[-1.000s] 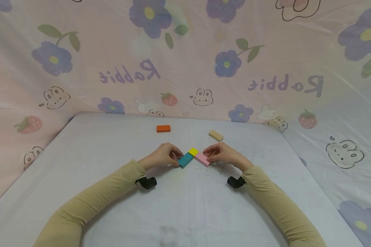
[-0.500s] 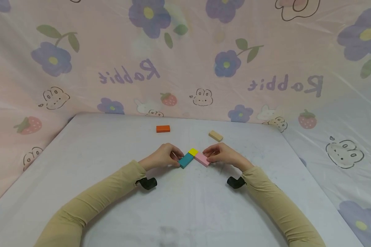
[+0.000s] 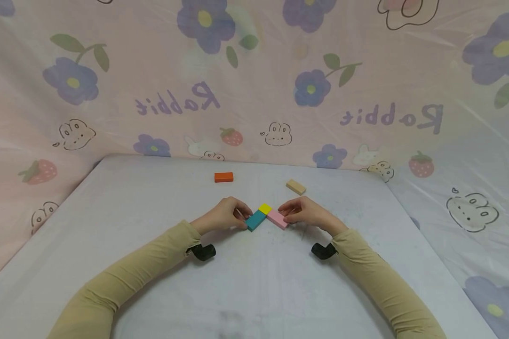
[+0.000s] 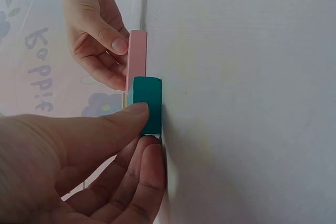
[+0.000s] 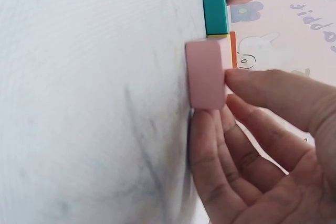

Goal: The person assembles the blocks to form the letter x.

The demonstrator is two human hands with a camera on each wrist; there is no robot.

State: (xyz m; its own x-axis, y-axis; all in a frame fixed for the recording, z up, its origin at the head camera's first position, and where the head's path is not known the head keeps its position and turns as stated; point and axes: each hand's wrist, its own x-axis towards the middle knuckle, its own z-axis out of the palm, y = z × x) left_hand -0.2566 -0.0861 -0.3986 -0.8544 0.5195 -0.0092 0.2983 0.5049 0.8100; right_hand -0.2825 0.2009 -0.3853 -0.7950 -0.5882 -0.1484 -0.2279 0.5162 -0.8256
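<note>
Wears the left sleeve well left of the yellow block and nearer the camera, with a black left fitting at the cuff. Bends the fingers of the left hand just left of the yellow block, pinching the teal block between thumb and fingers. Has the orange block lying flat beyond and left of the yellow block, well apart from it. Has the teal block slanting near-left from the yellow block, one end against it. Has the pink block slanting near-right from the yellow block, also against it. Has the tan block lying aslant, beyond and right of the yellow block. Pinches the pink block with the right hand, right of the yellow block. Wears the right sleeve farther right of the yellow block and nearer, with a black right fitting at its cuff.
</note>
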